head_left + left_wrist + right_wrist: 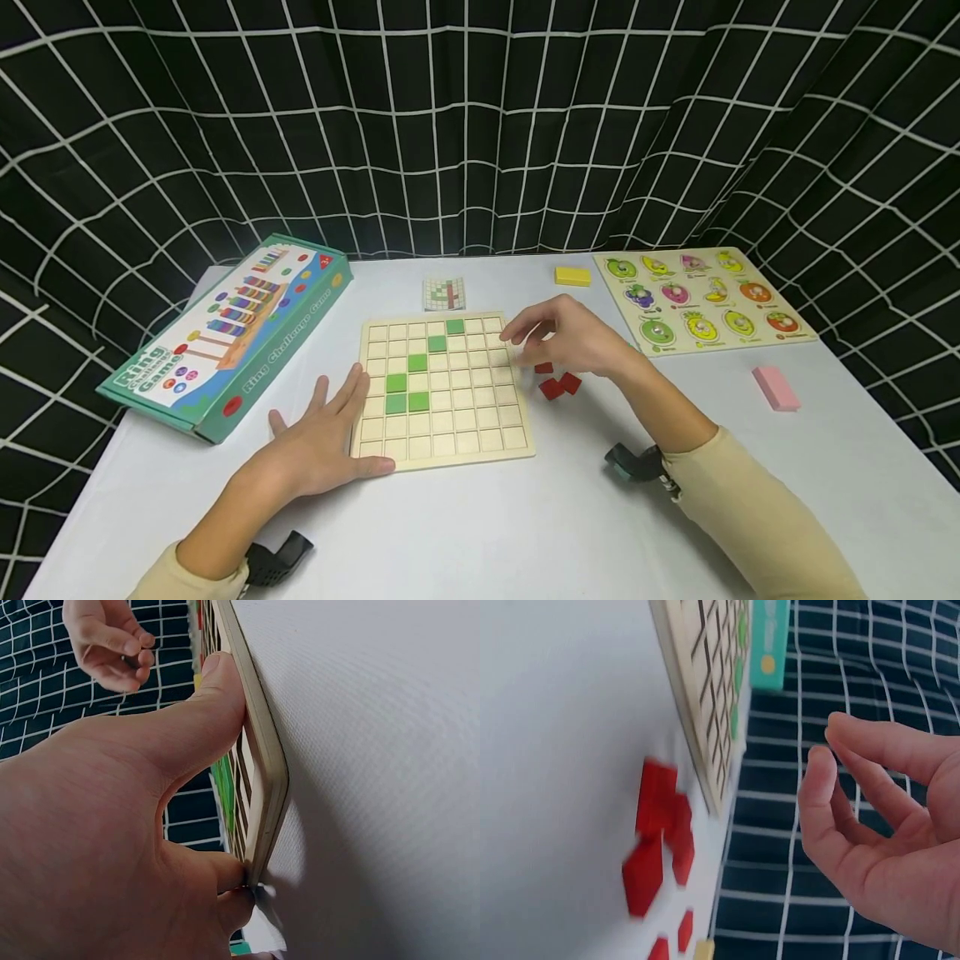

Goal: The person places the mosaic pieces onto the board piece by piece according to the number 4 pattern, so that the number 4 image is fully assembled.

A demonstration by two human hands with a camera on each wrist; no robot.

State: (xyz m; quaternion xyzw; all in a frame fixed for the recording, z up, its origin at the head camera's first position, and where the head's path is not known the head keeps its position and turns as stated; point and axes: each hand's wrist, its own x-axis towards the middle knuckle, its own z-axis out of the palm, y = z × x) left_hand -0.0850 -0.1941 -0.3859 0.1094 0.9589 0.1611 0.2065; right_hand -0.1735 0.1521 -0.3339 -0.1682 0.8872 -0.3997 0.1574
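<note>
A wooden grid board [465,421] lies on the white table with several green tiles [417,362] in its squares, mostly in a diagonal. My left hand [315,442] rests at its lower left corner, fingers spread and fairly straight along the left edge. In the left wrist view its thumb [214,694] lies over the board's rim. My right hand [573,337] hovers by the board's right edge, thumb and index finger bent toward each other with a gap. Nothing shows between these fingertips in the right wrist view. Several red tiles [643,877] lie loose below it, beside the board.
A small pattern card [444,294] lies behind the board. To the left is a Ring Challenge Game box [247,333]. A yellow block [572,276] and a fruit puzzle board [693,292] are at the back right, with a pink block [776,388] nearer.
</note>
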